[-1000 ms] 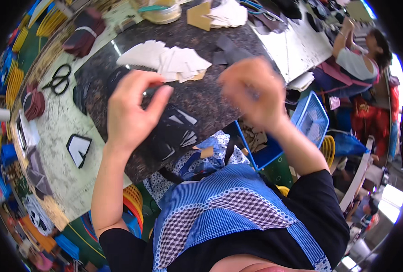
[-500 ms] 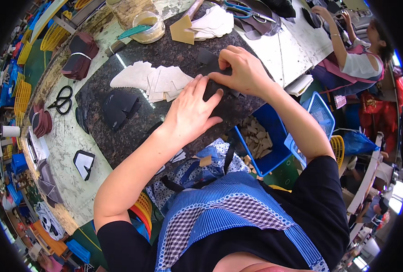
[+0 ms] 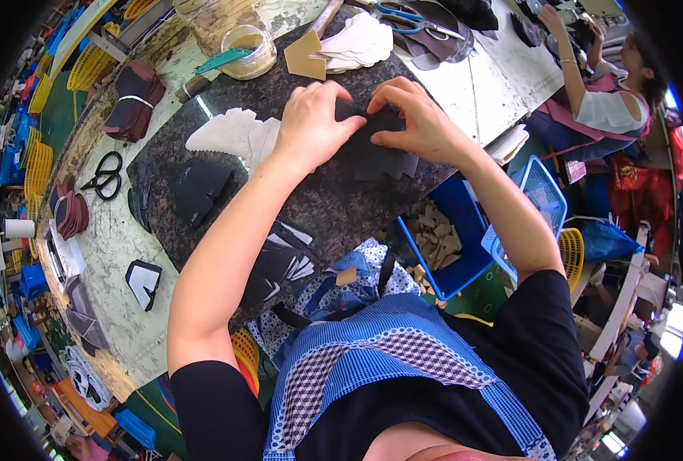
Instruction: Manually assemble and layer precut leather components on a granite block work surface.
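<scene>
Dark, flat cut pieces (image 3: 380, 157), apparently fabric or leather, lie on the speckled stone slab (image 3: 341, 203) between my hands. My left hand (image 3: 316, 123) is at their left edge, fingers curved, thumb apart and its tip against the dark material. On the right, my right hand (image 3: 422, 121) arches over the same pieces, a gap between thumb and forefinger. Neither hand visibly pinches anything. White zigzag-edged pieces (image 3: 222, 133) lie left of my left hand, partly covered by it. Farther left are folded black pieces (image 3: 203, 187); black pieces with white patches (image 3: 280, 265) lie near the slab's front edge.
Beyond the slab stand a glue pot (image 3: 248, 54) with a teal tool, a tan template (image 3: 305, 55) beside white pieces, and blue-handled scissors (image 3: 403, 11). Black scissors (image 3: 105, 177) and a tied dark-red bundle (image 3: 134, 100) lie left. A blue bin (image 3: 472, 265) holds scraps. A co-worker sits right.
My left hand has moved up and away from the near side of the dark pieces, its fingers more curled. My right hand has spread its thumb and forefinger. The black-and-white pieces show more fully.
</scene>
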Demonstrator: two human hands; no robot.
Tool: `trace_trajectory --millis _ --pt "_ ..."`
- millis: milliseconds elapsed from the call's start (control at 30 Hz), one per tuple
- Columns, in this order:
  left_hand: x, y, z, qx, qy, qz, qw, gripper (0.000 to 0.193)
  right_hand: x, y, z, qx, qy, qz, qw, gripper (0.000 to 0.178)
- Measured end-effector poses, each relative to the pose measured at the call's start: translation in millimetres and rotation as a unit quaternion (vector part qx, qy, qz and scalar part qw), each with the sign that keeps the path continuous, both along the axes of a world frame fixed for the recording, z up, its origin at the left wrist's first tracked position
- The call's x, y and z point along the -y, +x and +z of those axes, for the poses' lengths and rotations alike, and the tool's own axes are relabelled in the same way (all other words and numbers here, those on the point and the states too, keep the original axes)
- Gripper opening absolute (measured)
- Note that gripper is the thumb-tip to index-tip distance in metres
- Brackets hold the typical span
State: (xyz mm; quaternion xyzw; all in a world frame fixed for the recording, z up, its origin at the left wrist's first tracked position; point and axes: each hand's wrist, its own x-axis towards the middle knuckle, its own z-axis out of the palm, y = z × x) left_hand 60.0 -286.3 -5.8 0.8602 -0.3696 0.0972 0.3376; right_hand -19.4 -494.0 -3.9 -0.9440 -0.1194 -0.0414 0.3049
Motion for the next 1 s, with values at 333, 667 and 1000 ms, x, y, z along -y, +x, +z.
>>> trace_trajectory --millis 333,667,1000 --pt "6 10 6 -0.599 -0.184 -0.030 0.779 0.017 -14 -18 -1 0.243 -0.019 -0.060 0.968 0.031" --pt "9 10 6 -0.605 -0.177 -0.044 0.775 0.015 -10 -17 17 0.311 -0.054 0.011 0.949 0.028" --pt "3 -12 2 -0.507 -0.200 -0.146 0.826 0.059 -22 -34 -7 0.141 0.042 -0.091 0.985 0.030"
